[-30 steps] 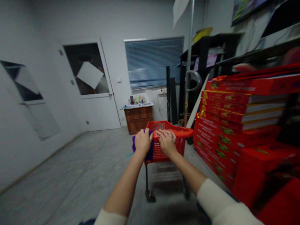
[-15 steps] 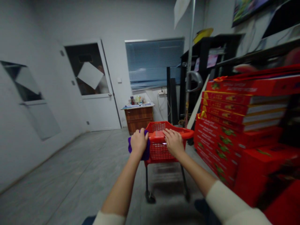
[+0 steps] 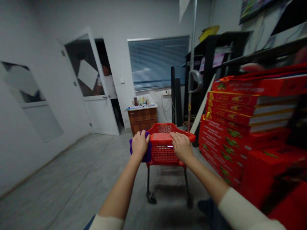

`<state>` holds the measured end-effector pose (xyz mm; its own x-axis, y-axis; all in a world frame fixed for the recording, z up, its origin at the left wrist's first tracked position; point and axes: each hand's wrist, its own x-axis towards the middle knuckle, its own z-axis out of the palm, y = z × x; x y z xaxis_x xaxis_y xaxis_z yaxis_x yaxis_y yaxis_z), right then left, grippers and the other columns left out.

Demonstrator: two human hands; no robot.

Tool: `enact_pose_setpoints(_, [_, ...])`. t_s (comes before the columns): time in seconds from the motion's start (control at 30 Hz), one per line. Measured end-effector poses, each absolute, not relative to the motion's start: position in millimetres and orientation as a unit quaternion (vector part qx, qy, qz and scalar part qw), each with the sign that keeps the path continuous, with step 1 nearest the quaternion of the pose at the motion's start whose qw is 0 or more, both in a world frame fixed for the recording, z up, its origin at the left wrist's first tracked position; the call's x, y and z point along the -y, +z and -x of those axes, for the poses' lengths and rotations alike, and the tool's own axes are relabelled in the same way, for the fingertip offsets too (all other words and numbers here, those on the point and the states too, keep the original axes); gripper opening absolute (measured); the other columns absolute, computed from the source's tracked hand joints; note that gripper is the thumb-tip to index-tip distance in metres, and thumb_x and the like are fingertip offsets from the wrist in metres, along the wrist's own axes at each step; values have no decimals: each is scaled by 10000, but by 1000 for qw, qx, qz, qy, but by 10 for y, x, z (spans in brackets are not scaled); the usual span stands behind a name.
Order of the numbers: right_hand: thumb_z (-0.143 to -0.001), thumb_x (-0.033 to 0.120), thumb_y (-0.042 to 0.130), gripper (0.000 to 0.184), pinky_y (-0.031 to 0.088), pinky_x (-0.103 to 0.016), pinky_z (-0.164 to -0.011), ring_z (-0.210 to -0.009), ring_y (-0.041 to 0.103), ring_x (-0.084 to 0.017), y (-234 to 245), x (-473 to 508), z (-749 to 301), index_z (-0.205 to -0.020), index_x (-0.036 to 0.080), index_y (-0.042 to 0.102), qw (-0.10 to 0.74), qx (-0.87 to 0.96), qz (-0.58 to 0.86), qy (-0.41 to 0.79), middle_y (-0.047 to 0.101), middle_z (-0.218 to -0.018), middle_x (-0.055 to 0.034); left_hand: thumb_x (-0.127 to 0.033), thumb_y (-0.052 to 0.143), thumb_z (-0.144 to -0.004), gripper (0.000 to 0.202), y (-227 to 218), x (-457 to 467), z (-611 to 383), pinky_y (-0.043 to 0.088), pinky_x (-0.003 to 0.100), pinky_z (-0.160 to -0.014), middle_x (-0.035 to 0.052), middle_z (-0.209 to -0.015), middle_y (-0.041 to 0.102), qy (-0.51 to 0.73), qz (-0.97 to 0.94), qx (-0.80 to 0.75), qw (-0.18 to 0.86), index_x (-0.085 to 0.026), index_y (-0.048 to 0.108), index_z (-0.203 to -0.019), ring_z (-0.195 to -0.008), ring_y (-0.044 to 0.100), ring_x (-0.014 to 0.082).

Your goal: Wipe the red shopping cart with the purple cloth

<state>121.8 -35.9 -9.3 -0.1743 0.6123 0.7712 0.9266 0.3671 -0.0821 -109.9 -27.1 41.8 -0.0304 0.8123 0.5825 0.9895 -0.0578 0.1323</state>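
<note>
White walls, grey floor — light dim. Door stands open, a person in the gap. Blinds drawn over the window, wooden bench beneath, its top cluttered. Black shelf to the right — red cartons stacked beside it.

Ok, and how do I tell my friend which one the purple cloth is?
Find the red wheeled shopping basket on the grey floor. At its left rim, the person's left hand grips a bunched purple cloth. Its purple stands out against the red plastic.
</note>
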Motion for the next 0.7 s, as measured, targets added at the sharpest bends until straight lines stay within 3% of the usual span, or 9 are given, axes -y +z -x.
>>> enact_pose_setpoints(0.33, [-964, 235, 377, 413, 274, -398, -1090, -1205, 544, -221, -106, 340, -1036, -1310, 175, 594, 417, 735, 500, -192, 649, -1306, -88, -413, 478, -973, 262, 396, 376, 504, 442, 312, -889, 69, -1077, 602, -282, 782, 530, 170, -216, 577, -1117, -1000, 588, 203])
enact_pose_setpoints(0.53, [-963, 226, 370, 418, 253, -397, -1107, -1223, 536, -216, -128, 319, -991, -1317, 158, 582, 414, 742, 492, -187, 641, -1319, -92, -422, 464, -978, 285, 541, 255, 883, 454, 308, -857, 78, -1060, 614, -253, 733, 618, 132, -205, 569, -1129, -974, 614, 203])
enact_pose_setpoints(0.7, [-966, 232, 368, 413, 263, -398, -1104, -1222, 535, -216, -145, 316, -878, -1309, 164, 587, 422, 733, 499, -188, 640, -1317, -92, -407, 452, -981, 286, 497, 338, 620, 457, 323, -851, 95, -1073, 612, -254, 720, 625, 162, -196, 568, -1136, -980, 611, 223])
